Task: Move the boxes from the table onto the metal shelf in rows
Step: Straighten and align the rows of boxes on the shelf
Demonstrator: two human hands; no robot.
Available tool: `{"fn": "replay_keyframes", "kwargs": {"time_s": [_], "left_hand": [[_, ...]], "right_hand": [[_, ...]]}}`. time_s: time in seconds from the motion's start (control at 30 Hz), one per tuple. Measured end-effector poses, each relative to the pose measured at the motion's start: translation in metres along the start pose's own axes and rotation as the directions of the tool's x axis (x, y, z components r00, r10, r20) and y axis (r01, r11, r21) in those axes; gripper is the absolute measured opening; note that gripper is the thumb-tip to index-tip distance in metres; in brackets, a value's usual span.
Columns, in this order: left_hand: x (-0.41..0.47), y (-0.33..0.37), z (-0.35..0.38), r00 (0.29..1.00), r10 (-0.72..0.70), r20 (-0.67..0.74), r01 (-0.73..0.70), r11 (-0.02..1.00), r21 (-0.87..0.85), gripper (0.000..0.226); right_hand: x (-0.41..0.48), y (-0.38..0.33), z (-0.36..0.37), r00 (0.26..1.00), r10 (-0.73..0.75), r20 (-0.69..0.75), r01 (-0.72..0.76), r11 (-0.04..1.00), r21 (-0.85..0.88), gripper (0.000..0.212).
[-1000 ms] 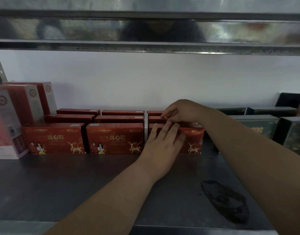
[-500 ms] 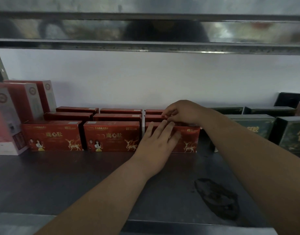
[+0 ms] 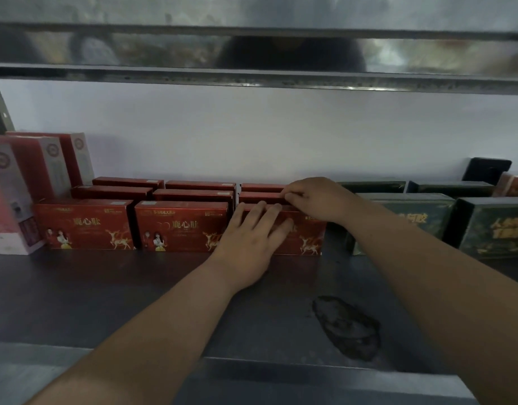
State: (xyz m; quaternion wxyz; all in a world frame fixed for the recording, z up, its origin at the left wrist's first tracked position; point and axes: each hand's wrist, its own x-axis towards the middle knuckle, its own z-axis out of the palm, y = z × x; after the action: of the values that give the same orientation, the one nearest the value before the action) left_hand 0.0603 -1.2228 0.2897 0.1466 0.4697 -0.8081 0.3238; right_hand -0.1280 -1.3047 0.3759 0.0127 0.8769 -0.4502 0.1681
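Note:
Red boxes with gold deer stand in rows on the dark metal shelf (image 3: 135, 293). The front row holds a left box (image 3: 85, 225), a middle box (image 3: 181, 226) and a right box (image 3: 307, 238). My left hand (image 3: 251, 238) lies flat with straight fingers against the right box's front face. My right hand (image 3: 313, 200) reaches over that box's top, its curled fingertips on the edge of the red box (image 3: 260, 197) just behind. More red boxes (image 3: 199, 194) fill the rows behind.
Tall red and white cartons (image 3: 26, 182) stand at the left end. Dark green boxes (image 3: 409, 217) sit at the right, with a black object (image 3: 485, 171) behind them. A dark stain (image 3: 345, 325) marks the shelf front. Another metal shelf (image 3: 251, 74) hangs close overhead.
Both hands stay on the right-hand red boxes with almost no shift. The view has drifted slightly, nothing was let go.

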Motion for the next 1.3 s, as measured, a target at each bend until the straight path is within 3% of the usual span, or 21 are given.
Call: {"fn": "replay_keyframes", "kwargs": {"time_s": [0.53,0.67,0.8,0.97,1.13,1.3], "left_hand": [[-0.001,-0.002,-0.011,0.996,-0.065,0.067,0.07,0.994,-0.08,0.084],[0.014,-0.002,-0.021,0.999,-0.038,0.01,0.039,0.994,-0.104,0.072],[0.058,0.02,-0.039,0.997,-0.064,-0.034,0.054,0.968,-0.244,0.06],[0.141,0.048,-0.045,0.989,-0.132,0.067,0.147,0.923,-0.355,0.047],[0.216,0.069,-0.039,0.963,-0.177,0.205,0.228,0.939,-0.259,0.049],[0.272,0.075,-0.024,0.897,-0.167,0.41,0.266,0.944,-0.198,0.05]], "right_hand": [[-0.093,0.017,-0.04,0.988,0.118,-0.1,-0.137,0.969,-0.207,0.042],[-0.123,0.054,-0.054,0.976,0.18,-0.119,-0.198,0.966,-0.166,0.042],[-0.139,0.105,-0.084,0.965,0.221,-0.141,-0.238,0.963,-0.122,0.035],[-0.135,0.182,-0.12,0.968,0.245,-0.062,-0.252,0.951,-0.18,0.031],[-0.114,0.246,-0.137,0.958,0.279,0.064,-0.258,0.938,-0.229,0.034],[-0.094,0.287,-0.14,0.919,0.345,0.192,-0.286,0.916,-0.281,0.062]]}}
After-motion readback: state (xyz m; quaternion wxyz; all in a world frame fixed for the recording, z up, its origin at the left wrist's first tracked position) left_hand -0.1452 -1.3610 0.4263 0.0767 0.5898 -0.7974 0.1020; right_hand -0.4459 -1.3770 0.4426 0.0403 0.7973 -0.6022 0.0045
